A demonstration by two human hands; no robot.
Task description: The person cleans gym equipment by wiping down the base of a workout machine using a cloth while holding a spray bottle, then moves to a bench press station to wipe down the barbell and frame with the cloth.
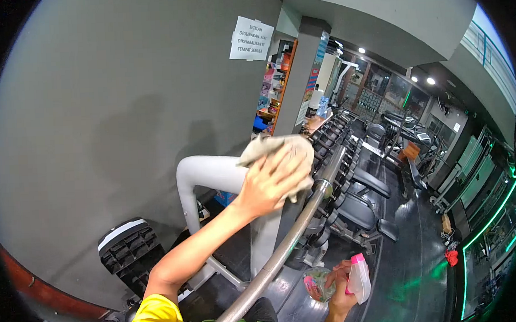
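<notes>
My left hand (275, 180) is closed over a beige cloth (286, 143), pressing it against the upper end of a white tubular frame (212, 169). Just beside it, a metal bar (282, 255) with a shiny collar runs diagonally from the bottom of the view. Low on the right, my right hand (340, 295) grips a spray bottle (316, 284) with a clear body and a pink and white spray head. The bottle is tilted, and my fingers hide part of its neck.
A rack of dumbbells (332, 135) stretches away behind the bar. Black padded benches (358, 209) stand to its right on the dark floor (400, 258). At left are a grey wall (94, 110) and a black footplate (132, 247). A red item (451, 258) lies at far right.
</notes>
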